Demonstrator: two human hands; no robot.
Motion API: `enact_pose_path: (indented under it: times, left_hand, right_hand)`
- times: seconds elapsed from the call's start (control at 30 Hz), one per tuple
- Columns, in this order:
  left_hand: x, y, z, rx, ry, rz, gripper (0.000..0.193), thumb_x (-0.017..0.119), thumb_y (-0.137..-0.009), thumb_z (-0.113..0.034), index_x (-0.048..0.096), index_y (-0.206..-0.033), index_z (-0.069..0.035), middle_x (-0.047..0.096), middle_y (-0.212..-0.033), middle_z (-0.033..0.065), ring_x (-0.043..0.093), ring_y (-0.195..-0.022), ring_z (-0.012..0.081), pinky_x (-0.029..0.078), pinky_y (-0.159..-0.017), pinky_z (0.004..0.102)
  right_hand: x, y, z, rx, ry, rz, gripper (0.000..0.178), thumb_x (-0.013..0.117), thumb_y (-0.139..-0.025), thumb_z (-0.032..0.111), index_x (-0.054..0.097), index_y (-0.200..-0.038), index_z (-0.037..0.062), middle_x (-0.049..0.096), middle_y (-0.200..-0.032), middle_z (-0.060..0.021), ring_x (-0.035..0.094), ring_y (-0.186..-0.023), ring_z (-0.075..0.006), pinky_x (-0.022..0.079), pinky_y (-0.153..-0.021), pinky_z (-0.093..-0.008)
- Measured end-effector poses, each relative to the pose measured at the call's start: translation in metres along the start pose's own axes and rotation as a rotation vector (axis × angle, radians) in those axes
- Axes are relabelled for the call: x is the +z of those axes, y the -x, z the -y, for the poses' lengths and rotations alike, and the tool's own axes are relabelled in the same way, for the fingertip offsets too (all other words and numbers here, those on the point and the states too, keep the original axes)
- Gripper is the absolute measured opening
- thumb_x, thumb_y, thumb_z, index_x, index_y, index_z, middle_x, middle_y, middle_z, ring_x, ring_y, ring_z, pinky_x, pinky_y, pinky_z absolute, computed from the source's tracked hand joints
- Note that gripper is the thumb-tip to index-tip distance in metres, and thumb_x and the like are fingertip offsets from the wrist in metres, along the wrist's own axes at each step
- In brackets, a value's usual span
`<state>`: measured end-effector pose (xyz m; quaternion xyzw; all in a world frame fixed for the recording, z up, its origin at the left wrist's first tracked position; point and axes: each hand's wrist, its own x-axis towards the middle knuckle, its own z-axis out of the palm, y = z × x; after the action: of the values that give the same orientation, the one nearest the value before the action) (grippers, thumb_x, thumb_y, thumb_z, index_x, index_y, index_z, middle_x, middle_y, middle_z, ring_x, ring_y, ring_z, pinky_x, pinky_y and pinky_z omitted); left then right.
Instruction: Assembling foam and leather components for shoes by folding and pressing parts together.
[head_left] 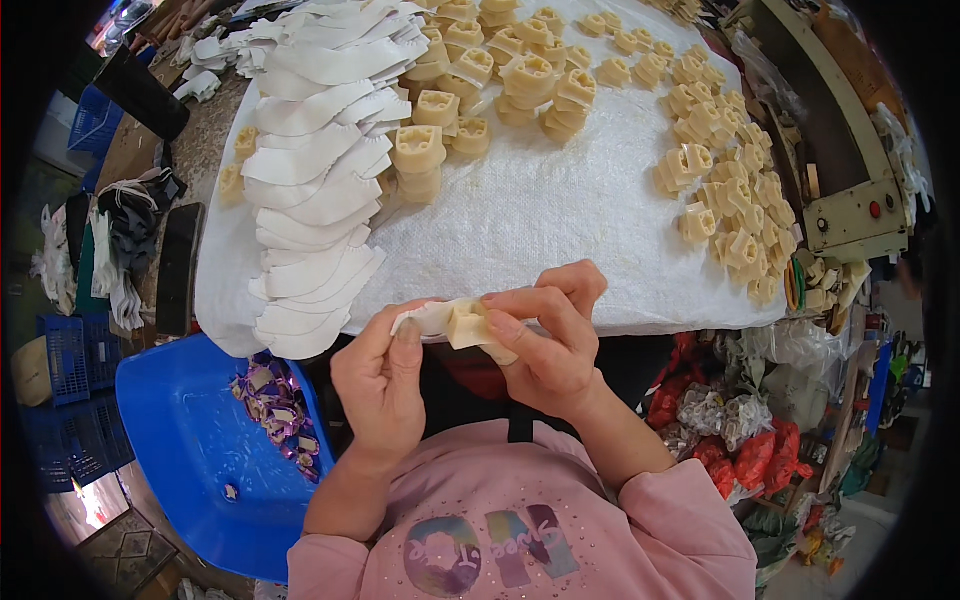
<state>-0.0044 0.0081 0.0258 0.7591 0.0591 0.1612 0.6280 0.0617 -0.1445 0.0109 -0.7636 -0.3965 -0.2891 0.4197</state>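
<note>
Close to my body, at the near edge of the table, my left hand (383,378) pinches one end of a small white curved strip (432,318) between thumb and fingers. The strip's other end meets a cream-coloured hollow moulded piece (466,327), which my right hand (552,345) grips with its fingers and thumb. Whether the two are stuck together I cannot tell. Beyond my left hand lies a long overlapping row of white curved strips (305,220). Stacks of the same cream moulded pieces (418,165) stand beside that row.
White woven sheeting (540,230) covers the table. More cream pieces (735,195) are heaped along its right side. A blue plastic tub (185,440) with purple shiny bits sits low at left. A dark phone (180,270) lies left of the sheeting; red bags (755,460) are low at right.
</note>
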Motion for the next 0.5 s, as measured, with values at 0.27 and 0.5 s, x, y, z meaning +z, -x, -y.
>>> enact_pose_path:
  times: [0.27, 0.5]
  left_hand:
    - [0.006, 0.002, 0.01, -0.067, 0.074, 0.027, 0.023, 0.05, -0.094, -0.011, 0.063, -0.101, 0.007, 0.066, -0.081, 0.0078, 0.056, -0.072, 0.0087, 0.046, -0.065, 0.024]
    - [0.014, 0.003, 0.008, 0.083, -0.277, 0.072, 0.02, 0.052, -0.091, -0.003, 0.062, -0.105, 0.006, 0.062, -0.084, 0.0175, 0.059, -0.069, 0.0213, 0.046, -0.065, 0.0277]
  right_hand:
    - [-0.007, -0.012, 0.008, 0.05, 0.191, 0.343, 0.022, 0.063, -0.06, 0.003, 0.054, -0.077, 0.0136, 0.046, -0.078, -0.0018, 0.046, -0.081, -0.0222, 0.024, -0.075, -0.0454]
    - [-0.007, -0.009, 0.002, 0.059, 0.175, 0.42, 0.02, 0.063, -0.06, 0.004, 0.053, -0.074, 0.012, 0.044, -0.077, -0.004, 0.045, -0.078, -0.0234, 0.024, -0.075, -0.0445]
